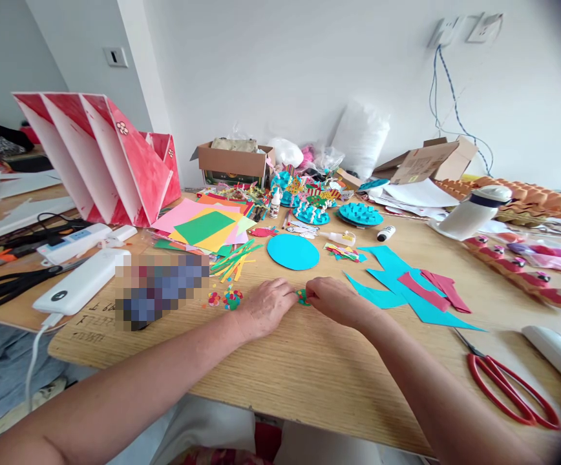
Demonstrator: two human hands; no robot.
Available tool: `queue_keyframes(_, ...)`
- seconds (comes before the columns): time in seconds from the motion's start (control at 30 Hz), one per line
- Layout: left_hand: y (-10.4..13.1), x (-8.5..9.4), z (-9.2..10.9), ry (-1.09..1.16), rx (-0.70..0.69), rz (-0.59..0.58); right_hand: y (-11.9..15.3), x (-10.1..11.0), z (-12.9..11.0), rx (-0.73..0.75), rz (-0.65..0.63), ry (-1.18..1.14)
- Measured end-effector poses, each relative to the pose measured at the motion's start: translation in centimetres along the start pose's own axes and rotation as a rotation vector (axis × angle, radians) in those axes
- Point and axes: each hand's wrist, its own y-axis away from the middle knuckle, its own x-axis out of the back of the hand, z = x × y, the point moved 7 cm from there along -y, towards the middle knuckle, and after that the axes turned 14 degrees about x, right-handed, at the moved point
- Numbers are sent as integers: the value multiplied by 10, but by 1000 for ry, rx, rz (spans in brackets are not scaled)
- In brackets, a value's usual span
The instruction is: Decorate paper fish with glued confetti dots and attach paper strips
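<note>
I judge it best to work lightly at the green bits (302, 297) on the table (280, 361), between my bent left hand (269, 306) and curled right hand (341, 299), though whether either grips any I cannot tell, so that none scatter.

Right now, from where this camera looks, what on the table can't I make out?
All in the head view:
Coloured bits between the hands: partly covered by the fingers of the left hand and right hand, which also hide whether either grip holds any.
Bluish object at left: blurred into blocks.
White object at right: runs into the dark picture edge.
Small upright bottle: label too small to read.
</note>
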Motion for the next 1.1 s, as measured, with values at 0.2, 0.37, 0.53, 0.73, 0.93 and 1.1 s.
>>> queue_keyframes(0.2,0,-3,-1,-5,-5,-29,0,1,-1,-10,-2,11)
queue_keyframes(0.37,0,-1,0,-17,-9,-33,-1,1,-2,-29,-8,22)
queue_keyframes(0.53,0,-2,0,-29,-10,-42,0,1,-2,-54,-12,32)
queue_keyframes(0.73,0,-2,0,-24,-12,-47,0,2,-1,-73,-14,34)
queue_keyframes(0.93,0,-2,0,-41,-14,-58,-1,0,3,-95,18,28)
queue_keyframes(1.1,0,-1,1,-39,-28,-43,3,3,8,-83,56,0)
